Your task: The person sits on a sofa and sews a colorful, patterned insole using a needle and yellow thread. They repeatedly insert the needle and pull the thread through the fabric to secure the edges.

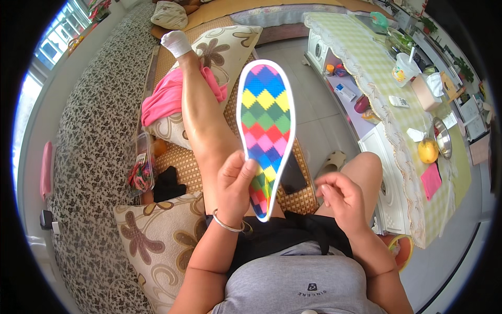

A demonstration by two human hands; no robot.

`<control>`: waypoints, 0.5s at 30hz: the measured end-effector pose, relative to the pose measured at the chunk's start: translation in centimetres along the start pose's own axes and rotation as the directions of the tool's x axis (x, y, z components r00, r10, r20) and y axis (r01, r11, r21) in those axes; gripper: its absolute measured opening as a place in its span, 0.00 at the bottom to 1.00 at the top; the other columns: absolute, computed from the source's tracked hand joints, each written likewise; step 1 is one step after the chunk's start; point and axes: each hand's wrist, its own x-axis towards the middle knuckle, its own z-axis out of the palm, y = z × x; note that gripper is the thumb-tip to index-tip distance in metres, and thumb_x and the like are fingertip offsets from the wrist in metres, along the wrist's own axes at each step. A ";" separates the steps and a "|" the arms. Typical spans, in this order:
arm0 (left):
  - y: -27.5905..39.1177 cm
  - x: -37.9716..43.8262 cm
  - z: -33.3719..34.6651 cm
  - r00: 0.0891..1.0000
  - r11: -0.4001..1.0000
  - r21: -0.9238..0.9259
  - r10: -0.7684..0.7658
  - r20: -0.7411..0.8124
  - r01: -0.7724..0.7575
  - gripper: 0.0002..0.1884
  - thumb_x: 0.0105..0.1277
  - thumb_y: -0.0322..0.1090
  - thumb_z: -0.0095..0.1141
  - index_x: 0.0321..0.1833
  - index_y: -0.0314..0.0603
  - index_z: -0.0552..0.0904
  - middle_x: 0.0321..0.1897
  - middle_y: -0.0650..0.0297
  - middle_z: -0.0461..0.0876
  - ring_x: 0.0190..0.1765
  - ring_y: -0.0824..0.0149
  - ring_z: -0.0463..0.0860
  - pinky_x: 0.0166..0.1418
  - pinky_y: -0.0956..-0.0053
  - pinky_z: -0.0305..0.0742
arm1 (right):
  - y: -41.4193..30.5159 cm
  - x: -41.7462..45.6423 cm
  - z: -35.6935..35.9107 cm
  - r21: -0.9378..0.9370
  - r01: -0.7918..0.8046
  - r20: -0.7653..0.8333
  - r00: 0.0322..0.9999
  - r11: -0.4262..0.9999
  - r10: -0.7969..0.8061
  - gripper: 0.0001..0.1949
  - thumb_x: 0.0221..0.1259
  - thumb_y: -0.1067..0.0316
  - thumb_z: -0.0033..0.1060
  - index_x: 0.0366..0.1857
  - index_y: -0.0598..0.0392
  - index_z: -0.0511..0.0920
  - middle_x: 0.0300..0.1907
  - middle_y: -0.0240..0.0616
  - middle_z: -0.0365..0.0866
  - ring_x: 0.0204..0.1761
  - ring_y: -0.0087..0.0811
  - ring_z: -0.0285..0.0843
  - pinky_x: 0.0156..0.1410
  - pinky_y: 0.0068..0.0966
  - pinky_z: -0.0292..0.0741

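Observation:
My left hand (235, 178) grips the lower left edge of an embroidered insole (266, 110), thumb on top. Zigzag bands of pink, blue, yellow, green and red stitching cover it inside a white border. Loose yellow thread (268, 196) lies along its narrow lower end. To the right, apart from the insole, my right hand (342, 198) is raised with curled fingers, the thumb near the index finger. Whether a needle or thread is between those fingertips is too small to tell. A dark smartphone (293, 174) rests on the woven seat mat (308, 194), partly behind the insole.
A plastic box of coloured thread (141, 176) and a black cloth (169, 185) lie at left, near a floral cushion (157, 231). Pink fabric (164, 94) lies by my outstretched leg. The checked tablecloth (368, 70) at right bears a remote (399, 101), yellow fruit (428, 150) and metal bowl (443, 137).

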 end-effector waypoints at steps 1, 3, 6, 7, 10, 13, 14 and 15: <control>-0.1 -0.2 0.5 0.999 0.998 -0.045 -0.042 0.025 0.043 0.08 0.75 0.32 0.51 0.45 0.34 0.79 0.34 0.71 0.80 0.36 0.80 0.75 0.41 0.85 0.71 | 0.5 0.6 0.7 0.030 0.041 -0.046 0.998 0.999 -0.039 0.09 0.69 0.74 0.52 0.49 0.61 0.78 0.32 0.32 0.80 0.31 0.18 0.76 0.37 0.18 0.74; -0.3 -0.8 1.1 0.994 0.998 -0.032 -0.059 0.096 0.063 0.09 0.75 0.32 0.52 0.47 0.33 0.79 0.37 0.70 0.81 0.39 0.79 0.77 0.45 0.83 0.73 | 0.5 1.0 1.8 0.111 -0.049 0.068 0.997 0.993 0.041 0.13 0.68 0.76 0.51 0.54 0.60 0.76 0.30 0.31 0.80 0.29 0.18 0.75 0.37 0.18 0.73; -0.5 -1.1 1.5 0.983 0.995 0.053 -0.089 0.162 0.081 0.06 0.74 0.32 0.52 0.43 0.35 0.78 0.35 0.71 0.79 0.37 0.81 0.73 0.43 0.86 0.69 | 0.6 1.6 3.5 0.093 -0.231 0.275 0.941 0.968 0.198 0.14 0.67 0.77 0.50 0.55 0.60 0.75 0.28 0.31 0.79 0.26 0.18 0.74 0.33 0.20 0.72; -0.4 -1.1 1.6 0.981 0.994 0.061 -0.101 0.167 0.092 0.06 0.74 0.32 0.52 0.43 0.35 0.78 0.35 0.71 0.78 0.37 0.81 0.73 0.43 0.86 0.69 | 0.9 1.7 3.8 0.077 -0.263 0.331 0.917 0.962 0.224 0.13 0.67 0.77 0.50 0.54 0.59 0.75 0.28 0.31 0.79 0.25 0.18 0.74 0.31 0.20 0.72; -0.3 -1.3 1.5 0.977 0.990 0.055 -0.140 0.157 0.133 0.06 0.74 0.31 0.52 0.42 0.35 0.78 0.34 0.72 0.78 0.37 0.81 0.73 0.43 0.86 0.69 | 2.9 2.1 4.1 0.301 -0.419 0.346 0.885 0.857 0.311 0.13 0.65 0.77 0.52 0.52 0.58 0.77 0.35 0.33 0.82 0.30 0.18 0.76 0.33 0.17 0.70; -0.6 -1.4 0.9 0.977 0.989 0.021 -0.146 0.157 0.145 0.08 0.75 0.33 0.52 0.44 0.34 0.79 0.36 0.70 0.80 0.39 0.80 0.75 0.45 0.84 0.71 | 3.6 3.1 3.4 0.645 -0.378 0.264 0.926 0.665 0.270 0.15 0.63 0.75 0.55 0.54 0.58 0.76 0.44 0.34 0.82 0.38 0.18 0.77 0.36 0.12 0.70; -0.8 -1.4 0.6 0.977 0.990 0.007 -0.143 0.160 0.143 0.09 0.75 0.34 0.52 0.45 0.33 0.79 0.36 0.70 0.81 0.40 0.80 0.76 0.45 0.83 0.73 | 3.9 3.4 2.9 0.759 -0.353 0.276 0.936 0.548 0.220 0.17 0.62 0.72 0.56 0.56 0.59 0.73 0.52 0.35 0.80 0.45 0.19 0.76 0.39 0.10 0.71; -1.1 -1.4 0.5 0.976 0.989 0.036 -0.146 0.158 0.142 0.09 0.75 0.34 0.52 0.45 0.33 0.79 0.36 0.70 0.80 0.40 0.80 0.76 0.46 0.83 0.73 | 3.7 3.8 2.5 0.811 -0.331 0.245 0.941 0.483 0.233 0.18 0.63 0.71 0.57 0.56 0.59 0.73 0.52 0.35 0.80 0.45 0.19 0.76 0.39 0.10 0.72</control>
